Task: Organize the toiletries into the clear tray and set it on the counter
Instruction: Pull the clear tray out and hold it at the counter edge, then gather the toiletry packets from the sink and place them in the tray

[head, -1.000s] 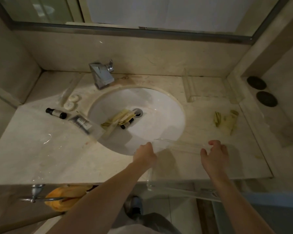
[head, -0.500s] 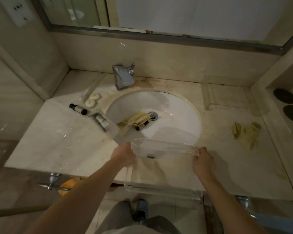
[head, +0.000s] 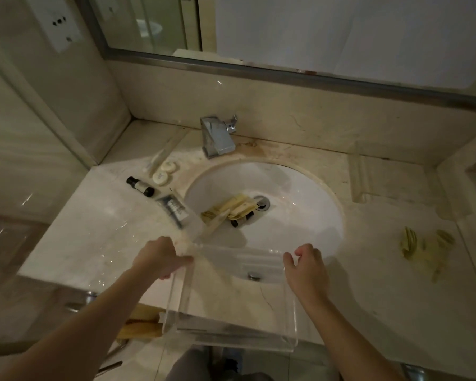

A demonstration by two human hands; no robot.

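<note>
Am gripping empty clear tray (head: 231, 323) at tabletop (head: 74, 237) front edge, left hand (head: 162, 257) and right hand (head: 305, 266) clasping its sides. Toiletries lying scattered; nothing loaded.

Our two bare forearms reaching forward and converging, our left hand (head: 162, 257) curled in a fist-like grip with knuckles up, our right hand (head: 307, 266) level with it, fingers bent, thumb pointing inward, wrists straight

The tray (head: 232, 306) is clear glossy plastic; the counter (head: 94, 229) polished veined stone; the faucet (head: 217, 137) shiny metal; the sink (head: 300, 210) glossy white ceramic.
</note>
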